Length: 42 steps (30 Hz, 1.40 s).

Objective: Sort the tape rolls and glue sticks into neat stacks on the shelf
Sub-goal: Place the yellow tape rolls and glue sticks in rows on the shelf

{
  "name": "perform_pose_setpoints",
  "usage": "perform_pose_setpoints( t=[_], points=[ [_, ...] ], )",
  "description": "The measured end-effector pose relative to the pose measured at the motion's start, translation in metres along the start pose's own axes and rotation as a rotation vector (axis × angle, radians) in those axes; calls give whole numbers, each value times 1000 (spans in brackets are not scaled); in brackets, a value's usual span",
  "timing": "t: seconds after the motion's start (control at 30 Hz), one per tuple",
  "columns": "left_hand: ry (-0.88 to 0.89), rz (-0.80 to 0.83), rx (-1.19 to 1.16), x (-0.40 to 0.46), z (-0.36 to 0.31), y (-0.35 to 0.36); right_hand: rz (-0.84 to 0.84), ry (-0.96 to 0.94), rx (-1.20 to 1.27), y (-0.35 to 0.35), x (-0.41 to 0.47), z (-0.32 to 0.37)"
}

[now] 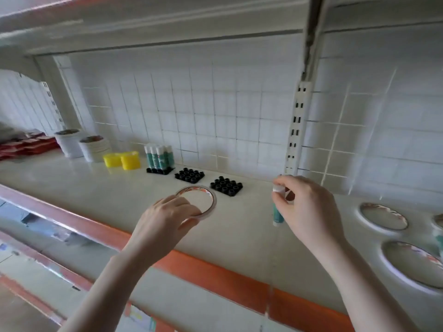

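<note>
- Two hands busy: your left hand (167, 213) grips a tape roll (197, 200) flat on the shelf (107, 190).
- Your right hand (304, 207) pinches an upright glue stick (277, 213).

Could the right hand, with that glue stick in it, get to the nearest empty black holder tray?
Probably yes. The right hand holding the green-and-white glue stick hangs just right of the empty black holder tray, with only bare shelf between.
</note>
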<state>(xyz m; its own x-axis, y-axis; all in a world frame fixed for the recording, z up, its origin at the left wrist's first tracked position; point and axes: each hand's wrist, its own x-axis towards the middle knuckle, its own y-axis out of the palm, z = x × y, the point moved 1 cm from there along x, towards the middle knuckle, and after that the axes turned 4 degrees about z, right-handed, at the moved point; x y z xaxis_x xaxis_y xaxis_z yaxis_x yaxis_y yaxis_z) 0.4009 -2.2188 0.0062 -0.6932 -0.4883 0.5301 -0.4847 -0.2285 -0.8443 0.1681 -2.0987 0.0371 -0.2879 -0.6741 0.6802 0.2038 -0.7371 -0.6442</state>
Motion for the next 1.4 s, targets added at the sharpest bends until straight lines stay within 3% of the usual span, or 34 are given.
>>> perform_pose_setpoints(
  t=[0.27,0.63,1.13,1.4],
  points=[
    [27,-3,80,-25,136,-39,62,116,70,99,46,92],
    [-55,12,62,-25,241,-26,184,170,159,195,132,127],
    [-139,-3,60,-8,279,10,221,110,214,291,197,122],
    [-158,23,47,-8,283,13,104,21,228,306,191,118]
  ],
)
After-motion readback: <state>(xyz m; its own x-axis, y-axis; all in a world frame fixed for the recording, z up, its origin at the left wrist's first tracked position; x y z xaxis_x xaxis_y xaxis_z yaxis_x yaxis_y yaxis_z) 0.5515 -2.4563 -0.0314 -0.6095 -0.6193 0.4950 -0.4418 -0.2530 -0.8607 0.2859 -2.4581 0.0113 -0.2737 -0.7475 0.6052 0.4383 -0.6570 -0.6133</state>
